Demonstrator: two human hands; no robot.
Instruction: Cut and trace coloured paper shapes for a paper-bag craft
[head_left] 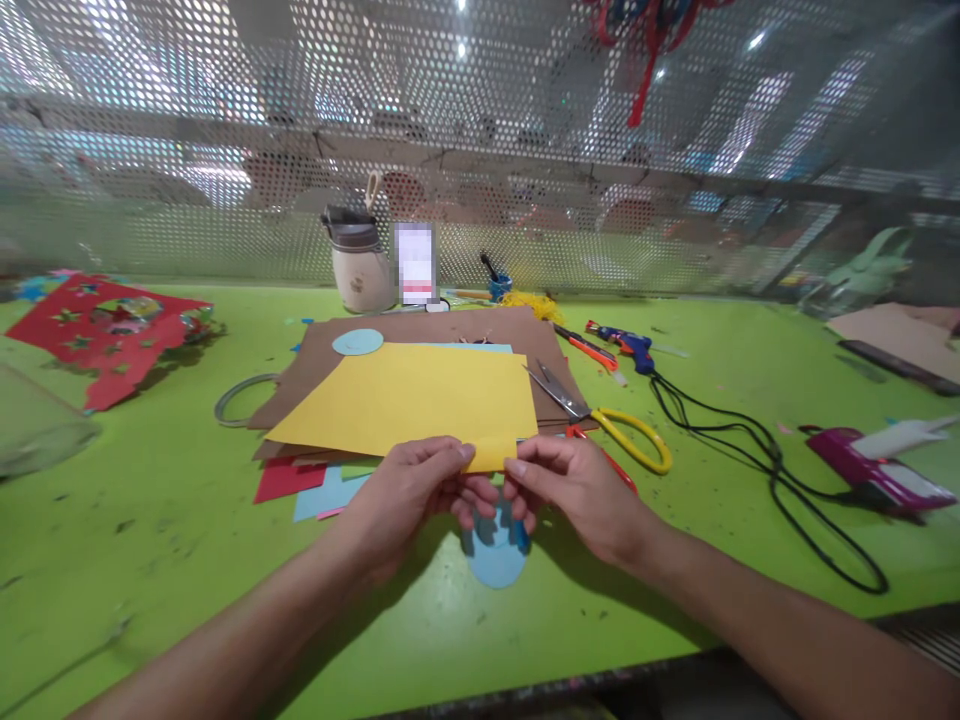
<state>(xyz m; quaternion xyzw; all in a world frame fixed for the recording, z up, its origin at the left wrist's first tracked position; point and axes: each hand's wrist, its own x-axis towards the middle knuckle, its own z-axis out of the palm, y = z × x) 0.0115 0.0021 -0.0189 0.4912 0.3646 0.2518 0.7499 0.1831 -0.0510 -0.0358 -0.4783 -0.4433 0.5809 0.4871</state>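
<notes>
on the lime-green worktable (135,520), our left hand (409,490) and right hand (574,490) pinch the near edge of a yellow paper sheet (412,400), which lies atop brown cardboard (420,330); yellow-handled scissors (615,425) lie just beside.

i see bare green table (150,560) open on the near left. the paper stack (420,400) fills the centre. to the right, yellow scissors (607,420) and a black cord (780,480) block the way, with a glue gun (630,346) behind. a mesh wall (525,150) closes off the back.
</notes>
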